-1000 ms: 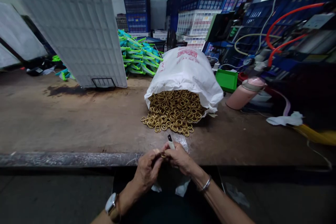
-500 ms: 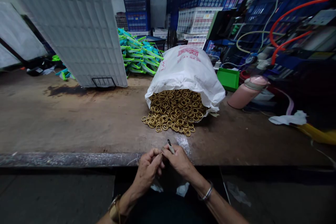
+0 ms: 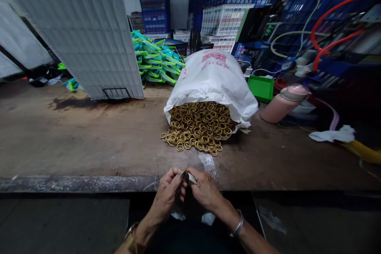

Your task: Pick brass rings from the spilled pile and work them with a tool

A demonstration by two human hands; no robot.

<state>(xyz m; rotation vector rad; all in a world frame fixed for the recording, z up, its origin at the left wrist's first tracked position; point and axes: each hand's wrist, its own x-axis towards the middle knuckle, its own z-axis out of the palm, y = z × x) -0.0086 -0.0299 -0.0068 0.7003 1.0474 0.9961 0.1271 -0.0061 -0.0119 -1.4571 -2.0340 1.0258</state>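
Observation:
Just past the table's front edge, my two hands meet. My left hand (image 3: 168, 190) is closed in a pinch on what looks like a brass ring (image 3: 184, 172), mostly hidden by fingers. In my right hand (image 3: 205, 189) is a small tool with a pale handle (image 3: 192, 178); its dark tip points toward the left fingertips, and its exact kind cannot be made out. Beyond the hands, a heap of brass rings (image 3: 199, 127) spills from the mouth of a white woven sack (image 3: 211, 79) lying on its side.
The brown table (image 3: 89, 139) carries a white ribbed panel (image 3: 101, 39) at left and a green-and-blue pile (image 3: 160, 63) behind. To the right are a green tray (image 3: 260, 88), a pink bottle (image 3: 282, 103) and red hoses (image 3: 318, 27). Stacked crates (image 3: 226, 20) stand at the back.
The tool in my right hand has swung from pointing up and away to lying with its tip at the left fingertips. A brass-coloured glint now shows there. The view has shifted slightly.

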